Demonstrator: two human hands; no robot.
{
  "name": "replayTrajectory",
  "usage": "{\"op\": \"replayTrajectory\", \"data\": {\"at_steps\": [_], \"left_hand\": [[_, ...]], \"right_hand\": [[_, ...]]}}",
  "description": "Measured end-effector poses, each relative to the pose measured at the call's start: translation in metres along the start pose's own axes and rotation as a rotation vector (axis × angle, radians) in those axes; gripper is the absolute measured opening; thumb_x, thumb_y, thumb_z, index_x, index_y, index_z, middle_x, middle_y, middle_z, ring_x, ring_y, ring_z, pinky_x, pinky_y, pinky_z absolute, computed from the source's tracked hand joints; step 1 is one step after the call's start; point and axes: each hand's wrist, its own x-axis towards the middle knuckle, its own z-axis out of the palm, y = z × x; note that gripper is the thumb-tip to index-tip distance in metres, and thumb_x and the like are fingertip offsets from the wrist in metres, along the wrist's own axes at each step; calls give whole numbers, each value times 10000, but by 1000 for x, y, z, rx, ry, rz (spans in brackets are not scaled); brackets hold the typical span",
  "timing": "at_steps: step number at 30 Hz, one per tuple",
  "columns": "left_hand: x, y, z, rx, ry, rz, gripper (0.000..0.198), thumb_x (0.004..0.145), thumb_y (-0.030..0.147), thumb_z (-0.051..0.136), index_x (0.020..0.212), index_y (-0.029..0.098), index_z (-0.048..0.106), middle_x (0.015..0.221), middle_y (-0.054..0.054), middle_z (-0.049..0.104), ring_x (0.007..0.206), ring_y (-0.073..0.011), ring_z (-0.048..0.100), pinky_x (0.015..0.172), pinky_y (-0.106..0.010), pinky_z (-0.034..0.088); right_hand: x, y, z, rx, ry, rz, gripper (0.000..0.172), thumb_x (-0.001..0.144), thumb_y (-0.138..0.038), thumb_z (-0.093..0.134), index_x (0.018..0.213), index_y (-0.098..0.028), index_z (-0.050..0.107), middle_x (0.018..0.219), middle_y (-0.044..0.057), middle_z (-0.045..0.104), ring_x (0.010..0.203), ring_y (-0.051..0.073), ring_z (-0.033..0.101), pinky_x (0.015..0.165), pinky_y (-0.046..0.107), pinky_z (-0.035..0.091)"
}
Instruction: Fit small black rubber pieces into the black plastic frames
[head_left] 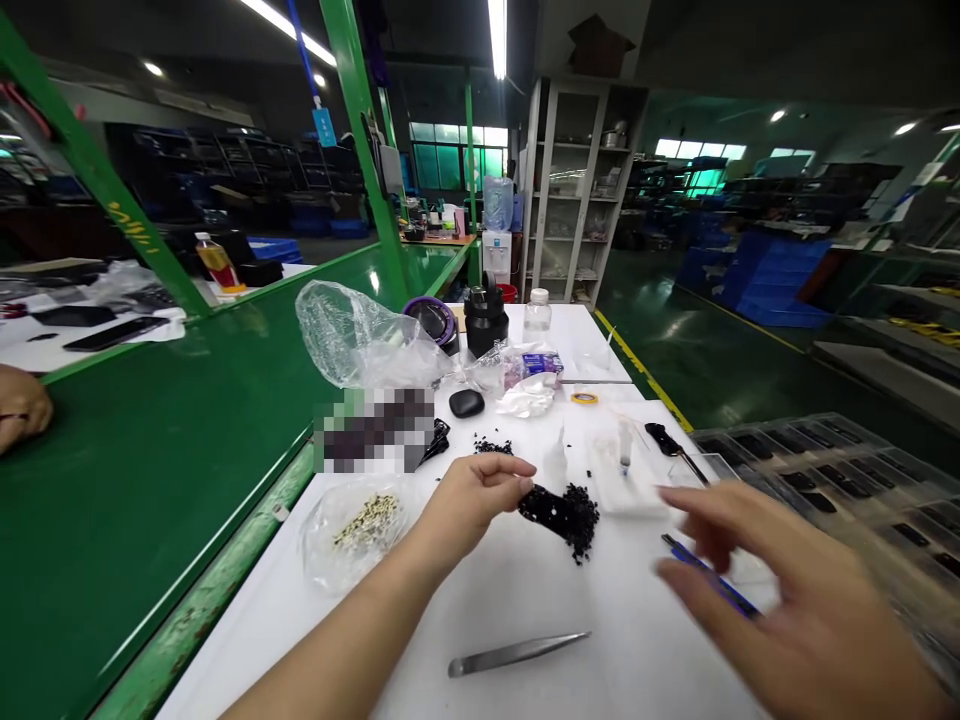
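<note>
My left hand point(472, 495) is closed in a pinch on the near end of a flat black part point(546, 508) lying on the white table, beside a heap of small black pieces point(579, 512). My right hand point(787, 590) hovers low at the right, blurred by motion, fingers spread, over a thin blue tool point(709, 575); whether it holds that tool is unclear. Metal tweezers point(517, 652) lie loose near the front edge, touched by neither hand.
A clear bag of pale small parts point(364, 525) lies at the left. Crumpled plastic bags point(360, 340), a black canister point(486, 320), a clear bottle point(537, 312) and a tape roll point(584, 398) stand behind. Clear trays with black parts point(825, 475) sit right. Another person's hand point(21, 405) rests far left.
</note>
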Motion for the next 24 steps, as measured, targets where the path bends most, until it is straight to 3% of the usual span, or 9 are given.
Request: {"op": "replayTrajectory", "data": {"at_steps": [2,4,8,11,14,19,24], "left_hand": [[1,1,-1,-43,49,28,289,650,335,802,863,149,739,680,-26,696,668,-164,597,699,-307,445],[1,3,-3,-72,96,50,295,658,329,801,882,147,740,715,-35,719,690,-167,611,711,-307,451],[0,4,-4,-105,128,67,278,663,322,806,873,153,735,712,-31,735,695,-172,634,730,-308,469],[0,3,-2,-114,113,51,286,642,324,824,854,156,731,701,-30,744,691,-182,655,731,-312,485],[-1,2,0,-113,122,47,283,649,336,820,850,159,730,698,-33,749,695,-191,668,707,-308,494],[-3,1,0,-122,177,98,233,671,307,802,836,155,738,704,-37,754,678,-162,659,674,-269,485],[-3,0,1,-144,181,106,204,668,276,802,818,152,742,688,-39,750,658,-149,655,661,-252,487]], "right_hand": [[19,-16,26,46,-151,-82,303,840,-321,669,1131,-243,645,933,50,620,750,173,610,632,290,544],[30,-16,52,107,-170,-74,383,838,-333,669,1194,-210,596,1047,82,587,870,203,603,699,331,547],[23,-2,86,275,-251,82,575,785,-298,716,1309,-240,487,1109,61,597,877,196,606,700,333,547],[11,2,92,366,-242,201,459,797,-223,680,1230,-264,533,1003,18,650,834,176,630,709,313,545],[7,2,90,423,-198,230,287,806,-228,669,1084,-257,608,965,13,671,812,173,642,705,302,546],[9,6,92,411,-325,342,378,784,-273,705,1148,-263,604,923,13,681,733,169,641,708,317,562],[5,10,97,454,-318,416,321,816,-305,678,1132,-298,620,919,-4,696,751,168,662,675,285,567]]}}
